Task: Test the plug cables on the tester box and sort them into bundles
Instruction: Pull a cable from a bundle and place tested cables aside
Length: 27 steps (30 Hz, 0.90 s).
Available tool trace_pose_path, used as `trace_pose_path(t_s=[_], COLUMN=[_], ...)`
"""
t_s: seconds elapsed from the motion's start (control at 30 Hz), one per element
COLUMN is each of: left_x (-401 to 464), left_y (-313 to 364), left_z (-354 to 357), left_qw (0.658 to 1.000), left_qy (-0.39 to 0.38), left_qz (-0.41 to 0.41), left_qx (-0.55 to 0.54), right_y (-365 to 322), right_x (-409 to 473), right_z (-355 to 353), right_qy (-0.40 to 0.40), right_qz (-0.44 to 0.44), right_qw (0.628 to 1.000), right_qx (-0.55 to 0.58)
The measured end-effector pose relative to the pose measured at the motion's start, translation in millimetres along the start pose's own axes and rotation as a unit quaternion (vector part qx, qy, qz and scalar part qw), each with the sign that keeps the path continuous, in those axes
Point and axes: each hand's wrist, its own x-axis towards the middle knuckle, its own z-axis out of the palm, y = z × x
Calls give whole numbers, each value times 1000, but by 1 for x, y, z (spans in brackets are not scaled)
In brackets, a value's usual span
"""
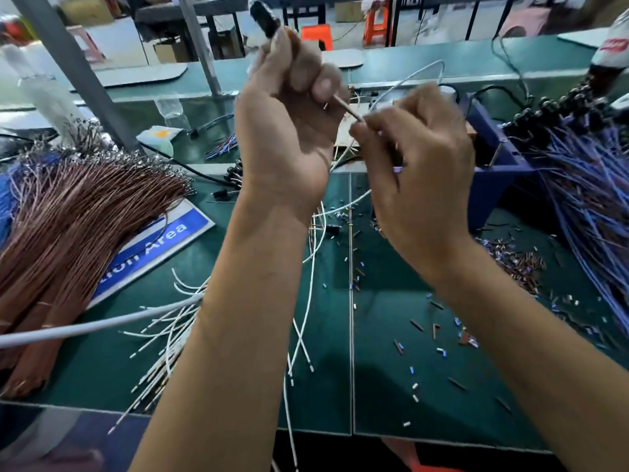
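- Bench point(238, 386): green mat surface with a seam running front to back; landmark for all entries below.
- Left hand point(289, 107): raised above the bench's middle, fingers curled tight round a bunch of plug cables; a black plug point(263, 17) sticks up out of the top of the fist.
- Right hand point(418, 165): raised above the bench just right of the left hand, fingertips pinching a thin white wire point(412, 76) that arcs up and back over the hand; view is blurred.
- White cables point(306, 318): hang from the left fist down to the bench's middle and near edge, loose ends fanned out over the mat.
- Brown wire bundle point(68, 233): lies on the left part of the bench, metal ends pointing toward the far side.
- Blue sign point(160, 240): flat on the bench, partly under the brown bundle; the word "Area" is legible.
- Blue box point(493, 165): on the far right part of the bench, behind the right hand.
- Blue and purple cable pile point(585, 185): right edge of the bench, black plugs at its far end.
- Cut scraps point(442, 335): small insulation bits scattered over the right half of the bench.
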Motion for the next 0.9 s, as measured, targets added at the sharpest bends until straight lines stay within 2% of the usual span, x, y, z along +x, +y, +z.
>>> trace_pose_path(t_s=[0.07,0.13,0.23,0.3,0.33,0.4,0.5,0.57,0.6,0.77,0.8,0.9], left_x=[-2,-5,-13,-21,-24,-31,-36,-40,-42,-41,-39,-38], left_y=[-4,-11,-34,-57,-69,-92,-118,-132,-138,-157,-159,-163], left_z=[6,9,15,17,17,13,1,-7,-13,-43,-48,-58], left_qw=[998,997,993,974,955,894,757,688,669,651,660,727], left_qy=[31,63,73,62,57,22,-85,-143,-164,-195,-188,-152], left_qz=[-5,5,60,119,150,199,235,230,222,188,182,148], left_qx=[-51,-45,68,181,249,402,603,673,691,710,704,653], right_y=[11,24,46,63,71,91,116,127,131,149,151,155], right_x=[15,26,30,30,30,27,14,0,-9,-42,-45,-49], right_z=[-19,-41,-71,-87,-94,-106,-113,-111,-108,-95,-93,-90], right_qy=[-51,-110,-120,-125,-131,-137,-135,-143,-147,-145,-145,-149], right_qz=[-20,-8,4,11,12,7,-6,-15,-20,-33,-33,-15], right_qw=[998,991,991,991,991,991,990,988,987,986,987,988], right_qx=[27,79,64,47,31,-10,-47,-60,-66,-68,-58,-33])
